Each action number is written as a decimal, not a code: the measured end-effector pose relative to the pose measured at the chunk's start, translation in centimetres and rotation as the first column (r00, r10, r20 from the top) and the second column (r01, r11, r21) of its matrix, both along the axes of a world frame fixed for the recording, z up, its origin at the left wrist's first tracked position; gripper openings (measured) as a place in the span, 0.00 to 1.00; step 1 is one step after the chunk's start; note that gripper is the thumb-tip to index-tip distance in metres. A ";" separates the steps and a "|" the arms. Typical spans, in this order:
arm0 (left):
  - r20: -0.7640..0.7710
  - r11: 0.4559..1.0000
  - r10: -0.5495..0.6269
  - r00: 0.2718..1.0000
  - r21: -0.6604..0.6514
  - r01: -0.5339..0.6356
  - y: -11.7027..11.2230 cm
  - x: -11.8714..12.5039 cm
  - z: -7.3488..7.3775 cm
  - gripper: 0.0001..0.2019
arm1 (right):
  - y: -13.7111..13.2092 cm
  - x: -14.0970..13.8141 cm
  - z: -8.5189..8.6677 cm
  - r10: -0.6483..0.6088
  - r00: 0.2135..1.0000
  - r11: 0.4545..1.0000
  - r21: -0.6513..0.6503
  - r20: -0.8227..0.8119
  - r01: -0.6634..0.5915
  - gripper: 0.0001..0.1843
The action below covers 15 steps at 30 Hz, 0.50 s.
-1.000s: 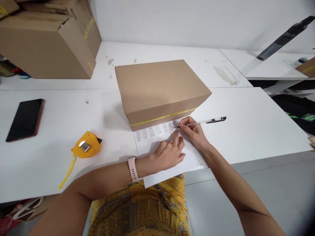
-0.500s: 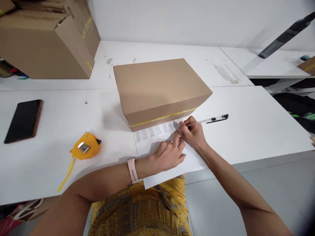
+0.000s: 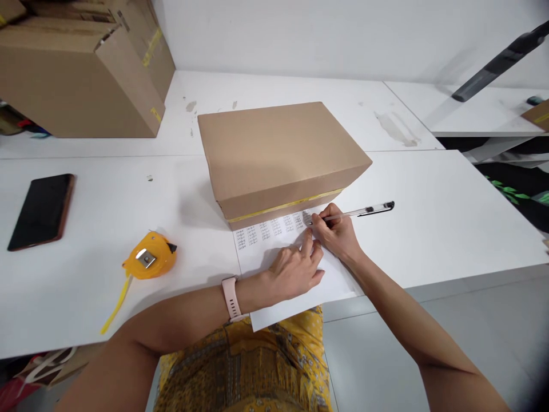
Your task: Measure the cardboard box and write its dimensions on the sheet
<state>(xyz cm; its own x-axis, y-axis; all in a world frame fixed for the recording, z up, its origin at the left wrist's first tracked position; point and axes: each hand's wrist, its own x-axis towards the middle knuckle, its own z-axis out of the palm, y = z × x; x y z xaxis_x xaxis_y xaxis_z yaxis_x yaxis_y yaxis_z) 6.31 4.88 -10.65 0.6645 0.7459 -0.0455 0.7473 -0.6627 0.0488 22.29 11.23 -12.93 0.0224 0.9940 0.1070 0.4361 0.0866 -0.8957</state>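
Note:
A clear pen with a black cap end (image 3: 364, 210) is pinched in my right hand (image 3: 338, 232), its tip on the white sheet of paper (image 3: 266, 286). Columns of small handwriting fill the upper part of that sheet. My left hand (image 3: 295, 269) rests on the paper with fingers apart, the index fingertip close to the pen's tip. Just beyond both hands sits a closed brown cardboard box (image 3: 283, 149), with a yellow strip along its front side. The box covers the top edge of the paper, and the lower edge overhangs the table.
An orange tape measure (image 3: 150, 256) with its yellow blade partly out lies left of the paper. Farther left is a dark phone (image 3: 40, 212). Larger cardboard boxes (image 3: 77, 86) stand at the back left. A dark upright object (image 3: 493, 68) leans at the back right of the white table (image 3: 429, 212).
The pen's upper end has shifted slightly left, with my right hand still gripping it on the paper. My left hand and the box stay where they were.

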 end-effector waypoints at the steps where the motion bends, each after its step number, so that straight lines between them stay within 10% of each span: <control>1: -0.005 1.000 0.001 1.000 -0.009 -0.001 0.0 0.0 0.1 0.30 | 0.0 0.0 0.0 -0.001 1.000 1.000 -0.001 -0.003 0.001 0.17; 15: 0.004 1.000 0.002 1.000 0.031 -0.002 -0.1 0.0 -0.5 0.30 | 0.0 0.3 -0.5 0.022 1.000 1.000 -0.004 -0.017 -0.022 0.18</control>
<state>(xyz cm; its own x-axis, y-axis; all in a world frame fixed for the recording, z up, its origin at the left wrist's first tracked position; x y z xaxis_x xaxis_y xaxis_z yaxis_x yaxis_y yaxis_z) 6.30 4.76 -11.12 0.6628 0.7485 -0.0193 0.7487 -0.6622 0.0310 22.55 11.25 -13.41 0.0027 0.9947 0.1030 0.4194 0.0924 -0.9031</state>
